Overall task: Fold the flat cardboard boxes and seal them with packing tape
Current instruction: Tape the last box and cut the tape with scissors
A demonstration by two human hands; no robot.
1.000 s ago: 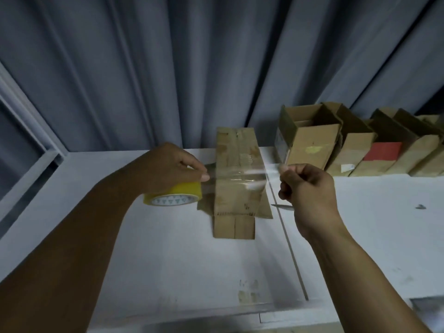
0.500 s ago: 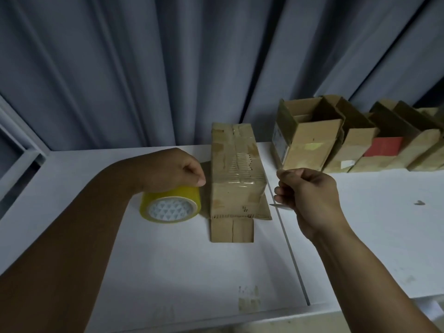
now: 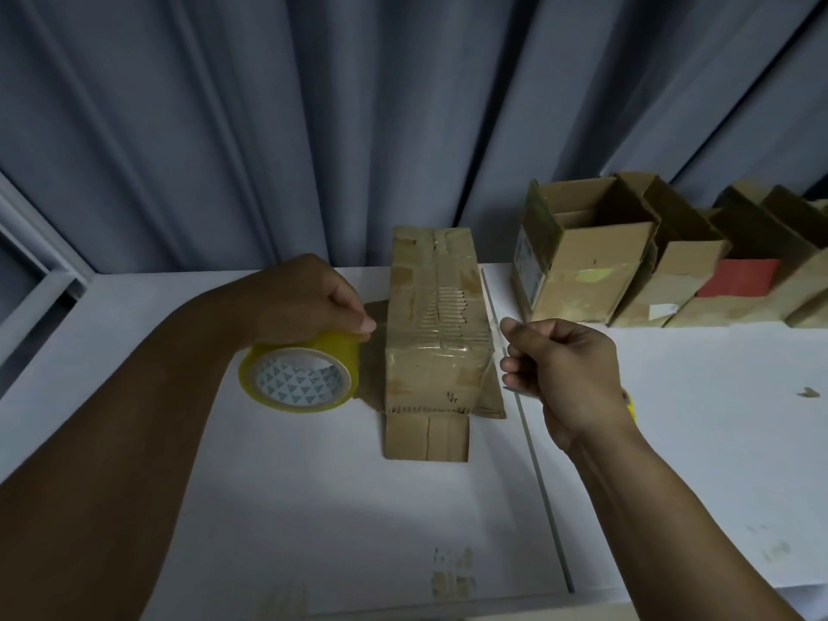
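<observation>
Left hand (image 3: 309, 302) grips the yellow packing-tape roll (image 3: 298, 378) at 9 o'clock of the cardboard box (image 3: 434, 284). Right hand (image 3: 569, 374), at 3 o'clock, pinches the clear tape strip (image 3: 439, 351) stretched across the box. Box stands mid-bench (image 3: 313, 508); open boxes (image 3: 582, 262) at 2 o'clock.

Packing station, by my log: white worktable (image 3: 313, 508), grey curtain (image 3: 313, 127) behind, row of open cardboard boxes (image 3: 582, 271), yellow packing-tape roll (image 3: 299, 379).

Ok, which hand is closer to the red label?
Right. The right hand, gripping a cutter, sits in front-left of the red label; the left hand grips the tape roll farther left, past the taped box.
</observation>
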